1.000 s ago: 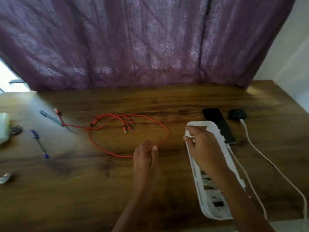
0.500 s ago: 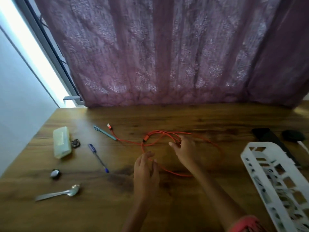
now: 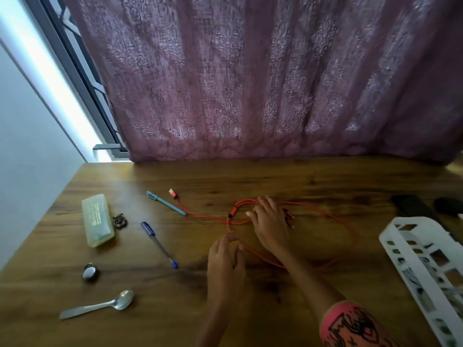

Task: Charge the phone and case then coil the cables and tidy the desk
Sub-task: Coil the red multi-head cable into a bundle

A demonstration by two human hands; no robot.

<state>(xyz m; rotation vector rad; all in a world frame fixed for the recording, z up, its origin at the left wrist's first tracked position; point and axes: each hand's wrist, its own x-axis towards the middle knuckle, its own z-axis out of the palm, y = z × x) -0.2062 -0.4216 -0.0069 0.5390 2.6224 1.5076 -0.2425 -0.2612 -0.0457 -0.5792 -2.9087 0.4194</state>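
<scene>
Right hand [image 3: 271,226] newly atop orange cable [image 3: 333,216]; basket [image 3: 406,274] contents unclear.

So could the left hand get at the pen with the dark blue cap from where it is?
Probably yes. The pen with the dark blue cap lies just left of the left hand, with only bare desk between them, though that hand is at the orange cable.

Blue pen [image 3: 159,245] left — basket [image 3: 400,266] right; far desk [image 3: 300,179] open

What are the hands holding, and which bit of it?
The left hand seems to pinch the orange cable at the loop's near bend. The right hand lies over its small plugs; a grip there cannot be told.
</scene>
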